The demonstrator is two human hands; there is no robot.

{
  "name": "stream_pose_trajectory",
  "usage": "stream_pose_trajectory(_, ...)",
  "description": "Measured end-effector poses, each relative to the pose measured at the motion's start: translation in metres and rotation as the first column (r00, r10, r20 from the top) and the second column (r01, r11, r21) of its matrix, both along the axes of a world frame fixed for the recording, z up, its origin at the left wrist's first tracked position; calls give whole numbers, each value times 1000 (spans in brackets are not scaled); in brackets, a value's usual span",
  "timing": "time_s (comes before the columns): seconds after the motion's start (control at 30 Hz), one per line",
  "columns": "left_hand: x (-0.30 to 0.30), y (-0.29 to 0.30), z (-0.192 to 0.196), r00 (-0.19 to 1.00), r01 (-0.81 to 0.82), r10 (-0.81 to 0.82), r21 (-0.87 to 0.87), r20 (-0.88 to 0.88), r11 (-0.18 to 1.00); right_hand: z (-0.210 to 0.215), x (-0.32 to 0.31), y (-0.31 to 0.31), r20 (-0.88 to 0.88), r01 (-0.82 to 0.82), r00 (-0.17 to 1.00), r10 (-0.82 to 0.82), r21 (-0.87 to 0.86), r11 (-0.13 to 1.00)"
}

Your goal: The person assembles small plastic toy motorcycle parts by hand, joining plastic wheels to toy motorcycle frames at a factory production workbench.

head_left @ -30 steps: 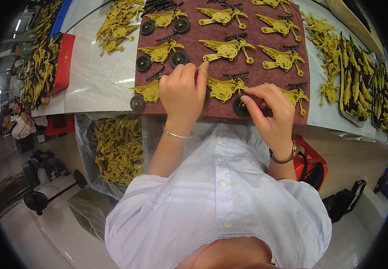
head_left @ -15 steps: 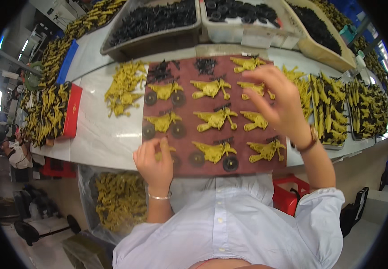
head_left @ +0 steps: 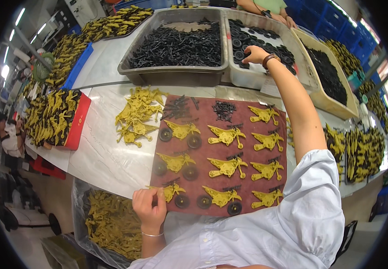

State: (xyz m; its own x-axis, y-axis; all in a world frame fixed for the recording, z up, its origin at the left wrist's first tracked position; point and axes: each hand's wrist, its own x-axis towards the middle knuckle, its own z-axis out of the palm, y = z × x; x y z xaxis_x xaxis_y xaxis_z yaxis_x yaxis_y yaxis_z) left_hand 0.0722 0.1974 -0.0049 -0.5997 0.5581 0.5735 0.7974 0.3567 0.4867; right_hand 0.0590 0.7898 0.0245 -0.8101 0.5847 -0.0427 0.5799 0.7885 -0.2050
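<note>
Head view looking down on a dark red felt-like mat [head_left: 247,148] on the white bench [head_left: 108,152], with rows of flat yellow plastic motorbike-shaped bodies laid out on it. Judging by the layout, it's maybe halfway — the left column bikes [head_left: 180,131] and the near-row ones have small black plastic wheels [head_left: 194,141] sitting at them, while the middle and right columns, like the yellow body at the far right [head_left: 264,114], look mostly wheel-less so far. So a good handful of bodies seem left to fit.

Right hand [head_left: 254,54] is stretched out over the pale rectangular plastic bin of black wheels [head_left: 265,83], fingers curled down into the pile — can't tell if it's actually got any yet. Left hand [head_left: 149,207] is at the near left corner of the mat, fingers pinched on the nearest yellow bike body [head_left: 172,192], holding it at the mat's edge.

Also around: a grey bin of thin black plastic parts [head_left: 176,45], a loose heap of spare yellow bodies [head_left: 138,117] just left of the mat, and a clear bag of more yellow pieces [head_left: 111,224] below the bench edge.
</note>
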Motion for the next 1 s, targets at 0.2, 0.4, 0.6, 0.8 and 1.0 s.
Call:
stream_pose_trajectory(0.2,-12,19,10,1000,25,-25,-13,3,1000,-37,-49,67,-218,-16,976,23,34,999)
stream_pose_trajectory(0.4,-20,22,10,999,31,-31,23,24,999,12,-42,12,2,99,995,-103,-320,942)
stream_pose_trajectory(0.6,-26,27,5,998,58,-58,18,36,998,40,-9,21,72,44,997,3,-639,768)
stream_pose_trajectory(0.8,-25,24,3,996,43,-43,-8,84,999,6,-27,-1,207,29,978,24,-252,967)
stream_pose_trajectory(1.0,-23,22,-2,996,51,-52,16,71,999,-46,-40,73,-65,-342,931,360,196,919)
